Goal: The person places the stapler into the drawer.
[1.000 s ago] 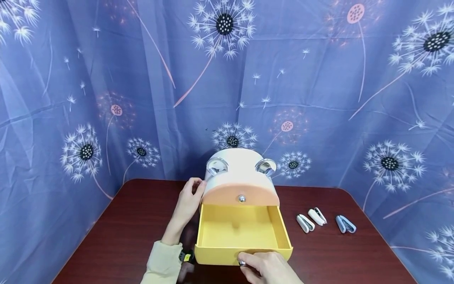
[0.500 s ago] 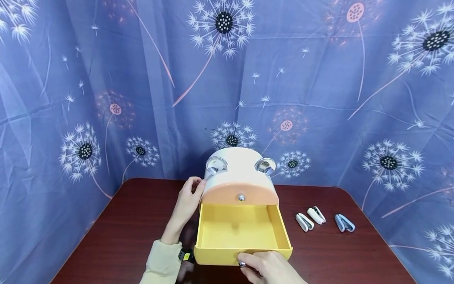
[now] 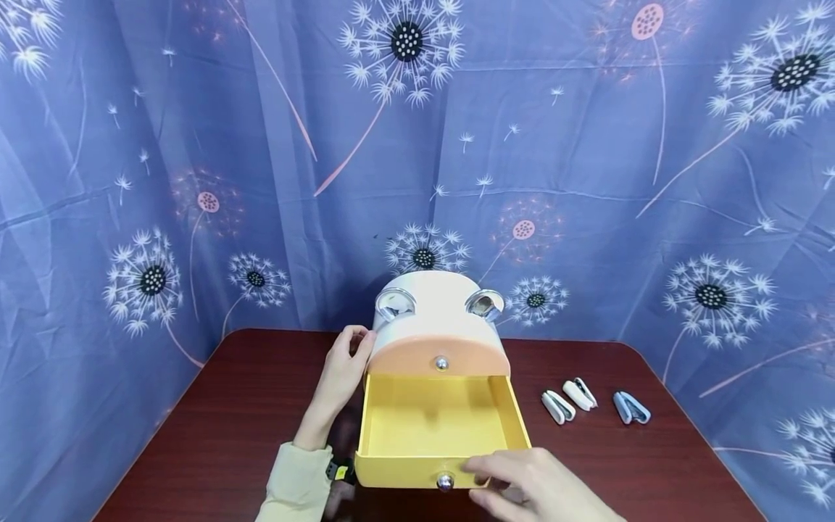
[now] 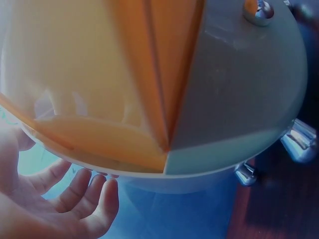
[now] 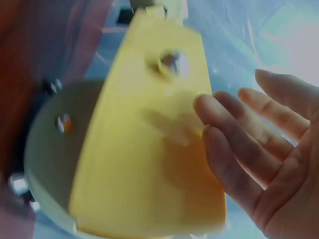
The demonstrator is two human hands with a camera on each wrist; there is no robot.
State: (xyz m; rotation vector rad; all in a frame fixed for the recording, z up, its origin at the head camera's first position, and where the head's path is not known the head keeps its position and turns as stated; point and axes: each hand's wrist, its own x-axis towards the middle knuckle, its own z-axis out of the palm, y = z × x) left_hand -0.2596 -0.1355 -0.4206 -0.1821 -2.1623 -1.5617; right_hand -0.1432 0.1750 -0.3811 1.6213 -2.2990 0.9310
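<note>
A small rounded cabinet with a white body and two chrome, eye-like rings stands on the table. Its lower yellow drawer is pulled out toward me and holds nothing. Above it, the peach upper drawer front is closed. My left hand rests with loosely bent fingers against the cabinet's left side; in the left wrist view the fingertips lie along its wall. My right hand is just right of the drawer's silver knob, off it, fingers loose. In the right wrist view the palm faces the drawer front.
Three small staplers lie to the right on the dark red table: a white stapler, another white stapler and a blue stapler. A blue dandelion-print curtain hangs behind and beside the table.
My right hand has let go of the drawer knob and moved to the right. The left hand stays at the cabinet's side, and the drawer remains pulled out.
</note>
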